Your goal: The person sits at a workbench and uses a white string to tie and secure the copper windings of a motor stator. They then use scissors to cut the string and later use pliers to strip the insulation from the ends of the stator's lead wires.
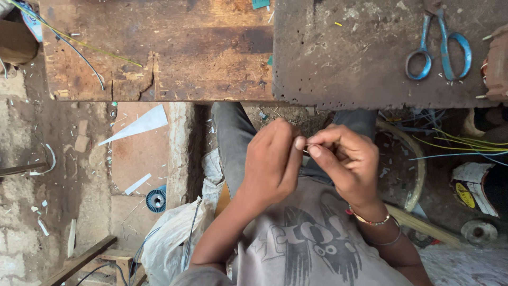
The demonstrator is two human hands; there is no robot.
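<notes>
A: Grip check. Left hand (272, 161) and right hand (344, 159) meet fingertip to fingertip in front of the chest, above the lap. Both are pinched shut on something very thin, probably a wire (306, 152). Only a short sliver of it shows between the fingertips; the rest is hidden.

B: Which hand carries it?

A: Can't tell. The right thumb and forefinger are closed narrow on it, and the left fingers are curled tight around the same spot.

B: Risks?

A: First, slip. The piece is fine and held by the tips only, so any twist or pull could let it go. It would then fall to the lap or the floor (63, 159), which is littered with offcuts and scraps, so it would be hard to find again.

B: Second?

A: Kink or break. With both pinches so close together, a bend between them is sharp.

B: Anything around?

A: Blue-handled scissors (439, 50) lie on the bench (344, 63), well apart from both hands. Reaching for them means one hand lets go. Loose yellow and blue wires (460, 145) hang below the bench on the right, near the right elbow, and could snag. A small blue spool (156, 200) sits on the floor to the left, out of reach.
</notes>
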